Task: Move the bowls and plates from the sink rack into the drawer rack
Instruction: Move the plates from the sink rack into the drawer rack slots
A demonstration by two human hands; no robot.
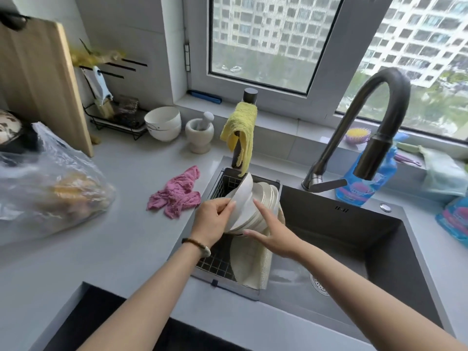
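Note:
A metal wire sink rack (218, 262) sits in the left end of the dark sink (374, 249). Several white bowls and plates stand on edge in it. My left hand (212, 221) grips the left rim of a stack of white bowls (244, 198), tilted on its side over the rack. My right hand (272, 233) touches the stack's right side, forefinger straight along it and thumb under its lower edge. Cream plates (267, 193) stand behind the stack, and a large pale plate (249, 259) leans below my hands. The drawer rack is out of view.
A pink cloth (177, 193) lies on the grey counter left of the sink. A yellow cloth (239, 130) hangs on a dark post behind the rack. The black faucet (372, 127) arches over the sink. White bowls (164, 125), a mortar (200, 133) and a plastic bag (50, 183) stand around.

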